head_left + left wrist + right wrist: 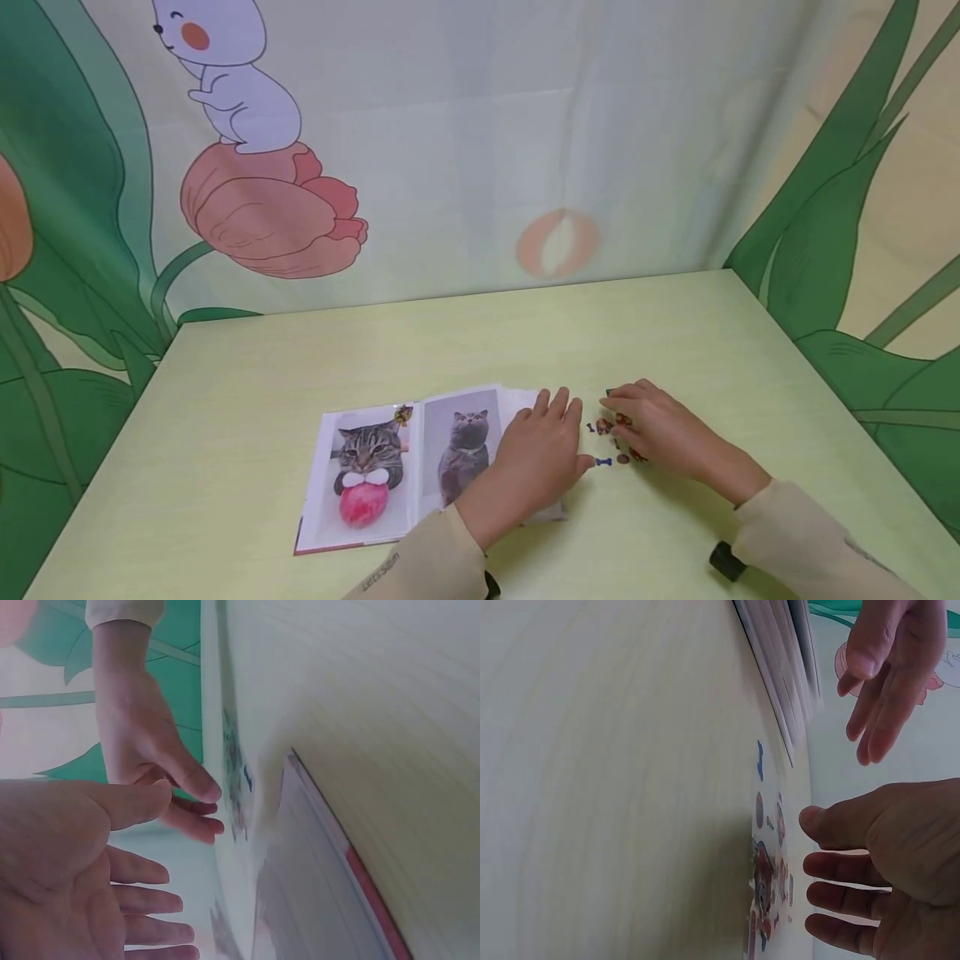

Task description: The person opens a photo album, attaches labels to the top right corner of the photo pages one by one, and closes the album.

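An open photo album (410, 475) lies on the table, with a tabby cat and a red ball on its left page and a grey cat further right. My left hand (528, 454) is over the album's right side, fingers straight; in the left wrist view this hand (67, 877) holds nothing. To the right lies a patch of small puppy and bone stickers (603, 461), partly hidden by my right hand (667, 425). In the right wrist view, the right hand's thumb and fingers (844, 904) are apart and loosely bent above the stickers (763, 877), gripping nothing.
A small puppy sticker (403, 414) sits at the top corner of the album's left page. The pale table (465, 342) ends at a printed curtain (450, 167) behind, with more printed cloth at both sides.
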The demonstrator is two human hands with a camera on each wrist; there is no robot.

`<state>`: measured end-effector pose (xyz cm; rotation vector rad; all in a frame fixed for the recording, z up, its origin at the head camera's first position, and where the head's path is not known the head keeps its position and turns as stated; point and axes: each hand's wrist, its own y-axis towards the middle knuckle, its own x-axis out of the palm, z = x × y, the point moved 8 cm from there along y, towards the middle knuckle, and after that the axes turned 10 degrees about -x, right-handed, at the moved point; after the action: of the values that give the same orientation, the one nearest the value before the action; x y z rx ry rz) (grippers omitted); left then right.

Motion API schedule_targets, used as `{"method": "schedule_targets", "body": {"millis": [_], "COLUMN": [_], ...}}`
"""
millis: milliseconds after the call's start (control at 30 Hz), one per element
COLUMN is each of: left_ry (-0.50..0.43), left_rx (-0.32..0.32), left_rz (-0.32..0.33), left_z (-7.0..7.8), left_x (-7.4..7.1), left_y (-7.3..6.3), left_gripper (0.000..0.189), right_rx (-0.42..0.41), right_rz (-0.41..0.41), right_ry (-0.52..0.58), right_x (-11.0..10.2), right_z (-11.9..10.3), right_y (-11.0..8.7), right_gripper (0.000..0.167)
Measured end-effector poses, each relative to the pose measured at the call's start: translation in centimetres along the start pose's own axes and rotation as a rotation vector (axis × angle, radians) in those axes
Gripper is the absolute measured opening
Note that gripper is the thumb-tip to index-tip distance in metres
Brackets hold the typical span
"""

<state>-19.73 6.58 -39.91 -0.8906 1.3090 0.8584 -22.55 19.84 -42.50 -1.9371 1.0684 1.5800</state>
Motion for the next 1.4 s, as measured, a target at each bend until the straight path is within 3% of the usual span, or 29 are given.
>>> {"method": "schedule_targets", "body": {"millis": [167,333,567,833,1100,1400], "left_ry": [0.033,0.068,0.064,0.07,0.088,0.089], "left_rx": [-0.01,-0.047,-0.071,-0.095,-0.075,-0.071], "left_rz": [-0.002,-0.05,-0.09,-0.132,-0.135,-0.103], "left_z": [0.9,1.7,1.7,1.5,1.7,1.5], "left_x": [0.3,0.9,2.2,3.4,3.6,3.6], "left_y": [1.0,2.1,2.9,3.1,3.2,3.2], "left_gripper": [0.07,0.067,0.061,0.062,0.054,0.045], "right_rx": [-0.057,-0.102,-0.121,-0.128,-0.109,-0.151], "right_rz": [0.011,0.025,0.031,0.044,0.033,0.058], "right_ry": [-0.024,-0.041,-0.071,-0.072,-0.079,-0.043], "right_x": [0.1,0.4,0.7,1.1,1.2,1.5], "right_z": [-0.3,-0.6,-0.7,-0.5,-0.8,-1.1], "right_y": [0.4,0.7,0.9,0.8,0.8,0.8], "right_gripper": [0.032,0.021,0.012,0.01,0.008,0.015]}}
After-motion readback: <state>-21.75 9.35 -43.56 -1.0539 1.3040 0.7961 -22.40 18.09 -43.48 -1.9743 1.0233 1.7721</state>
